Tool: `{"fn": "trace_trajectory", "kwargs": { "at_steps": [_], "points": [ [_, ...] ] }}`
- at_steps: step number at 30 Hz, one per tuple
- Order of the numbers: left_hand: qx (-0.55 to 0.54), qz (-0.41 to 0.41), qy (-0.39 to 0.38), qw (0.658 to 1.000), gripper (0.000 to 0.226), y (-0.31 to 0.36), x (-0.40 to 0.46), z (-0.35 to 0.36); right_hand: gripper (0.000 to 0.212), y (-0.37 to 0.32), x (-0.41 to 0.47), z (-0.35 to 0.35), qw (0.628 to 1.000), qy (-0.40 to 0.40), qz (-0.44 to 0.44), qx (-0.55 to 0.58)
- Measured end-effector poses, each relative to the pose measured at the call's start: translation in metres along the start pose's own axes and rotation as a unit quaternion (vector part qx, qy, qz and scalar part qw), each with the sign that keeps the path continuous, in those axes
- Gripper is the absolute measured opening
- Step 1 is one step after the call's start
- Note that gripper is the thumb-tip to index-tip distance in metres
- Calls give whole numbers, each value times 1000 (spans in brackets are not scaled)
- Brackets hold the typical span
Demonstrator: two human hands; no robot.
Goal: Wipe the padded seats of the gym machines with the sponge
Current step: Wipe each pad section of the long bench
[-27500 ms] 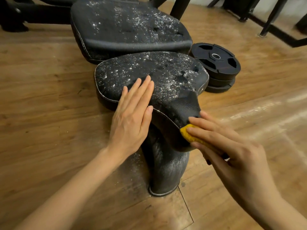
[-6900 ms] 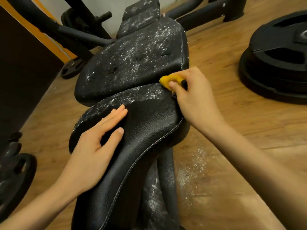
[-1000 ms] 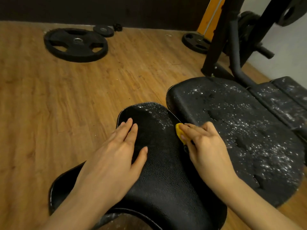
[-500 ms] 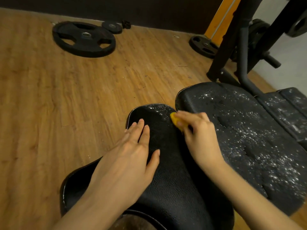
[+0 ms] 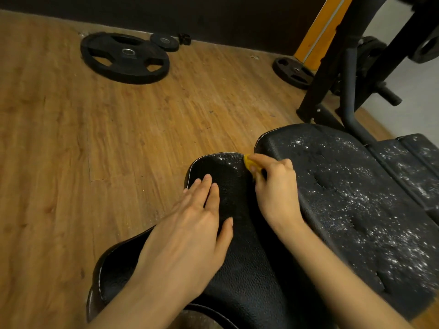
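Observation:
A black padded seat fills the lower middle of the view, mostly free of dust apart from white specks at its far corner. My left hand lies flat on it with the fingers spread. My right hand grips a yellow sponge and presses it on that dusty far corner, in the gap beside the larger pad. That larger black pad on the right is covered in white dust. Most of the sponge is hidden by my fingers.
A large black weight plate and a small one lie on the wooden floor at the back left. Another plate sits by the black machine frame at the back right. A dark wall runs along the back.
My right hand has slid the sponge forward along the seat edge to its far corner. My left hand stays flat on the seat. The camera has shifted a little.

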State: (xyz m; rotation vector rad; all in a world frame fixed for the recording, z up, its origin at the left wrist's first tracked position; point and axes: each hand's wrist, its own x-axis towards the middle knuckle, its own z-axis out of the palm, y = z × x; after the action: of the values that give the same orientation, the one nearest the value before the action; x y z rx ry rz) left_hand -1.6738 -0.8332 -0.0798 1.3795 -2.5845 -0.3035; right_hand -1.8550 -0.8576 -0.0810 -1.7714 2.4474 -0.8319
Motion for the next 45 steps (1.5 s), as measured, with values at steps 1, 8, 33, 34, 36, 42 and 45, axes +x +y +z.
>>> {"fn": "trace_trajectory", "kwargs": {
  "at_steps": [1, 8, 33, 34, 36, 42, 45],
  "points": [
    [-7, -1, -1, 1000, 62, 0, 0, 0, 30, -8, -14, -2, 999, 1, -38, -2],
    [-33, -11, -6, 999, 63, 1, 2, 2, 31, -3, -5, -4, 995, -47, -76, 40],
    [-81, -62, 12, 995, 57, -7, -3, -12, 25, -15, 33, 9, 995, -66, 7, 71],
    [-92, -84, -4, 992, 56, -9, -3, -15, 24, -21, 32, 14, 997, -55, 3, 60],
    [-105, -98, -43, 989, 58, -9, -6, -11, 24, -39, 17, 22, 995, -59, -68, 52],
    [-91, -84, -1, 992, 58, -11, -4, -4, 23, -30, 41, 9, 989, -122, -5, 82],
    [-90, -87, 10, 992, 59, -11, -6, 0, 21, -31, 42, 14, 993, -103, 7, 56]
  ]
}}
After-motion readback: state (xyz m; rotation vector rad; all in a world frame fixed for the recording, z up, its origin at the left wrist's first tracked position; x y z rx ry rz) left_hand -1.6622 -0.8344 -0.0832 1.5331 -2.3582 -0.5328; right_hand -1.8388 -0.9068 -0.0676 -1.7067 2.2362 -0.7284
